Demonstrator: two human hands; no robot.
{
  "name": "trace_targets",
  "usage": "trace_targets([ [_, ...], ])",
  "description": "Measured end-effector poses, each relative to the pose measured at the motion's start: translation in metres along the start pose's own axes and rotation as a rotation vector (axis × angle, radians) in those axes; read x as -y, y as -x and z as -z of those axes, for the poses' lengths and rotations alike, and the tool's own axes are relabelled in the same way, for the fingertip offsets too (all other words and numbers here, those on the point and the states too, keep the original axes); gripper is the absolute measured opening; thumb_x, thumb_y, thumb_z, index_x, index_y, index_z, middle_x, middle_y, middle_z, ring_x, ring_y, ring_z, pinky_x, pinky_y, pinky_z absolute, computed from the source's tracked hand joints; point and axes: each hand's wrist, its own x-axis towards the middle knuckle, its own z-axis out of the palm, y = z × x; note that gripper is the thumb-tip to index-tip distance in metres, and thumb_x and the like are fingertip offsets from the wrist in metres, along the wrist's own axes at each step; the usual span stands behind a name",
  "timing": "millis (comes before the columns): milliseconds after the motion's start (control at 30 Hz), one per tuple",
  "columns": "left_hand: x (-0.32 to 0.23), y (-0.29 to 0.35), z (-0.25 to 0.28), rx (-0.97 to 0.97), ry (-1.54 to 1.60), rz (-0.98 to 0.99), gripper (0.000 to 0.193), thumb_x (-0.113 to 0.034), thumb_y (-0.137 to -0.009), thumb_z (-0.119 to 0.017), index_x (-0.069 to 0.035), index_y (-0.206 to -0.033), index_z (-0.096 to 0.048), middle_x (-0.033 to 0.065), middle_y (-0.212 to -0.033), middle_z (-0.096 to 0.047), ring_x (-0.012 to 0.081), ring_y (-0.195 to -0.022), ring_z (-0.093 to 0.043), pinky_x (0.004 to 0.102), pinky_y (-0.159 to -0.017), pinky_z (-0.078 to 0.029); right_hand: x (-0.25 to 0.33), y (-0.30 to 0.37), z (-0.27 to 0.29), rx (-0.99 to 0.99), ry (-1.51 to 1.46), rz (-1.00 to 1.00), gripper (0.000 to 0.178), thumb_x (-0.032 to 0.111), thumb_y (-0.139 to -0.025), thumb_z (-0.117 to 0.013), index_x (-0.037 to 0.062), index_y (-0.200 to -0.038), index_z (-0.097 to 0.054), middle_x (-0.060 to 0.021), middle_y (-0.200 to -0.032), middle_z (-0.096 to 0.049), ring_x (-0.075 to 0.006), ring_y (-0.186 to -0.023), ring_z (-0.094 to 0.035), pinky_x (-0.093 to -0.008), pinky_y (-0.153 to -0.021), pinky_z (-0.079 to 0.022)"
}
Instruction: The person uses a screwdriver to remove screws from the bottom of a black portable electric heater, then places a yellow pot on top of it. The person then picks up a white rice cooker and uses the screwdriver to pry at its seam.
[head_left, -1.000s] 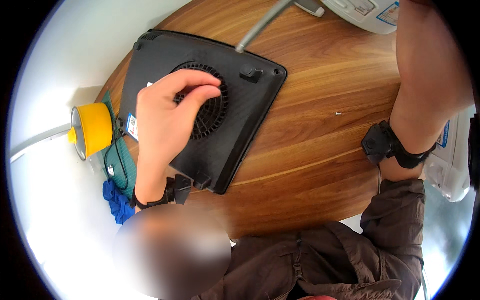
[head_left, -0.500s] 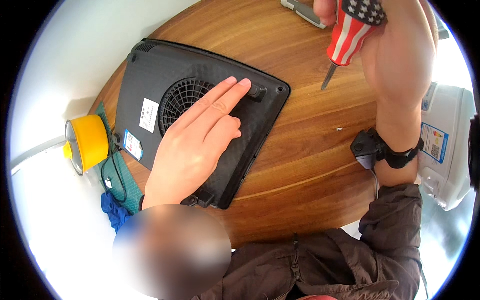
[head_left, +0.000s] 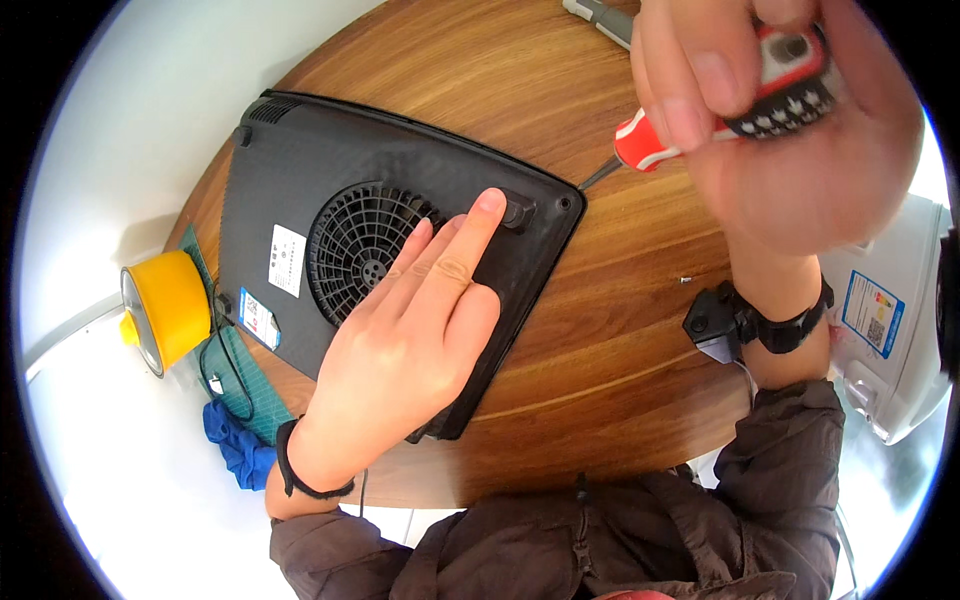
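Note:
A flat black appliance with a round fan grille lies underside up on the wooden table, like an induction cooker turned over. My left hand rests on it, holding nothing. Its index finger stretches out to a dark rubber foot near the right corner, while the other fingers lie over the grille's edge. At the upper right my right hand is wrapped round a screwdriver with a red, white and black star-patterned handle. The screwdriver's shaft points left, its tip close to the appliance's right corner; I cannot tell whether they touch.
A small screw lies on the table right of the appliance. A grey-handled tool is at the far edge. At the left are a yellow pot, a green mat and a blue cloth. A white appliance stands at the right.
My right hand has come nearer and turned the screwdriver, so its tip now points left toward the appliance's corner. My left hand's middle finger has drawn back, leaving the index finger at the foot.

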Motion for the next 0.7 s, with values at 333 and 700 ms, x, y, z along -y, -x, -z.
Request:
trace_targets([
  [333,0.006,-0.002,-0.005,-0.002,0.026,0.014,0.016,0.001,-0.089,-0.067,0.004,-0.084,-0.052,0.0216,-0.143,-0.064,0.0372,-0.118,-0.070,0.0477,-0.108,-0.056,0.002,-0.009,-0.017,0.132,-0.059,-0.033,0.015,0.020,-0.109,-0.051,0.0093,-0.100,-0.051,-0.0054,-0.077,-0.057,-0.0169,-0.064,-0.055,-0.0307,-0.061,-0.048],
  [700,0.018,-0.002,-0.008,-0.051,0.030,-0.027,0.014,-0.005,-0.088,-0.065,0.002,-0.083,-0.053,0.0187,-0.146,-0.061,0.0335,-0.113,-0.072,0.0431,-0.102,-0.060,-0.010,-0.018,-0.025,0.082,-0.215,-0.031,0.030,0.032,-0.114,-0.039,0.0108,-0.094,-0.047,-0.0048,-0.073,-0.053,-0.0149,-0.058,-0.050,-0.0266,-0.056,-0.044],
])
